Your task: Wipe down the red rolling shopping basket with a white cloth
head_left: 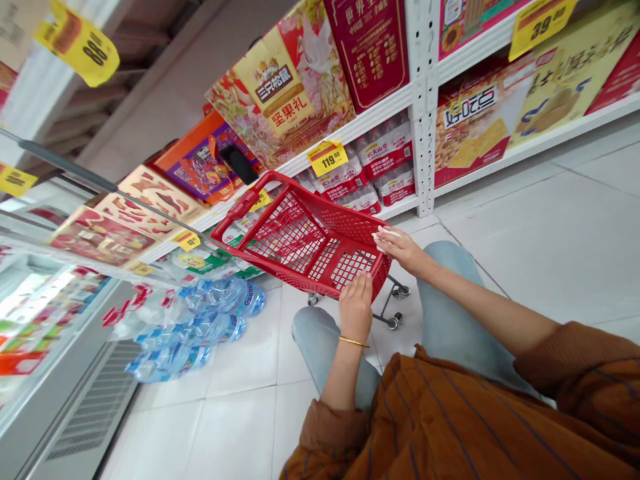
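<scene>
A red plastic shopping cart (345, 233) with mesh walls stands before my knees, its handle at the far end. My left hand (356, 307), a gold bangle on its wrist, grips the near rim, the fingers curled over the edge and the thumb hidden. At the right corner of the same rim is my right hand (404, 252). Its fingers press a small white cloth or tissue (389, 232) against the cart; which of the two it is, I cannot tell.
White shelves (425, 133) with boxed gifts (285, 83) and price tags run behind the cart. Packs of blue water bottles (195, 327) lie on the tiled floor at left, beside a grey refrigerated case (90, 387). A dark pole crosses the upper left.
</scene>
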A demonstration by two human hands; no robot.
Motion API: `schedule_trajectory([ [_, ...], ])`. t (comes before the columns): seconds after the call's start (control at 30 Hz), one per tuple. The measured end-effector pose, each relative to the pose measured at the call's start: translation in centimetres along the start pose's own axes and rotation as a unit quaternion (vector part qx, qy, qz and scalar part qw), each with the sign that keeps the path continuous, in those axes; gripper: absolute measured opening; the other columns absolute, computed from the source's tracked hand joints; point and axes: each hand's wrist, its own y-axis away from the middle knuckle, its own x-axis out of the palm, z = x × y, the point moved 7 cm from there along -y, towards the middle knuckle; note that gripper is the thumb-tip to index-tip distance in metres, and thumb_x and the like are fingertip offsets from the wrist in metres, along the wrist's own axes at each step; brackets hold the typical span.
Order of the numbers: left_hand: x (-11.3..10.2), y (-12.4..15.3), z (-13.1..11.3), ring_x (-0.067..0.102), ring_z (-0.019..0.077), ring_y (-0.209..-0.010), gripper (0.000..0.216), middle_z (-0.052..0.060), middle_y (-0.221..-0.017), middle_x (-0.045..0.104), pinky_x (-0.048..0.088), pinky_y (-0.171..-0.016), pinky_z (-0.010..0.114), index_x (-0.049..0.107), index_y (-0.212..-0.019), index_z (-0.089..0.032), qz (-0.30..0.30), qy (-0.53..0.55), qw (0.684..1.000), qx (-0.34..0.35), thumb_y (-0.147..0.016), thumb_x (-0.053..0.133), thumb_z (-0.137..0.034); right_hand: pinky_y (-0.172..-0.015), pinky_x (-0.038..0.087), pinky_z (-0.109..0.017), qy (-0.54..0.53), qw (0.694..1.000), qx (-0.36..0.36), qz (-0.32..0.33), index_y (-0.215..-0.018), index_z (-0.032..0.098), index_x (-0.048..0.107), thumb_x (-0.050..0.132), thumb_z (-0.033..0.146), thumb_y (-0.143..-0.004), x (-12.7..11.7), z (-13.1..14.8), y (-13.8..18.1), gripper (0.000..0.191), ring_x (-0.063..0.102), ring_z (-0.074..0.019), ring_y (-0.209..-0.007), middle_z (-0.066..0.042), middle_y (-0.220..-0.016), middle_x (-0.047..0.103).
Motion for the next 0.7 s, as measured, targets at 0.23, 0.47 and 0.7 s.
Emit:
schedule_trajectory([
  [0.23,-0.9,-2.1,0.4,0.059,0.0249,-0.116,0.043,0.014,-0.121,0.066,0.048,-0.098,0.042,0.056,-0.124,-0.009,0.079,0.028,0.995,0.058,-0.083,0.045,-0.007,-0.107,0.041,-0.052,-0.010,0.950,0.266,-0.161,-0.137,0.025,0.047,0.042,0.033,-0.096,0.5,0.8,3.7,0.042,0.042,-0.0251,-0.133,-0.014,-0.143,0.044],
  [0.47,0.1,-3.9,0.5,0.044,0.0233,-0.133,0.050,0.016,-0.141,0.049,0.040,-0.110,0.044,0.041,-0.138,-0.009,0.130,0.051,0.979,0.147,-0.089,0.042,-0.015,-0.112,0.034,-0.050,-0.085,0.834,0.450,-0.308,-0.132,0.022,0.054,0.036,0.051,-0.096,2.6,-2.2,4.4,0.050,0.045,-0.0228,-0.131,-0.012,-0.138,0.052],
  [0.7,0.7,-2.9,-0.6,0.041,0.0252,-0.135,0.056,0.021,-0.141,0.048,0.042,-0.109,0.041,0.037,-0.140,-0.004,0.144,0.015,0.968,0.205,-0.084,0.038,-0.002,-0.117,0.029,-0.045,-0.078,0.835,0.448,-0.309,-0.133,0.023,0.053,0.032,0.049,-0.097,3.5,0.3,4.0,0.049,0.041,-0.0184,-0.135,-0.009,-0.143,0.048],
])
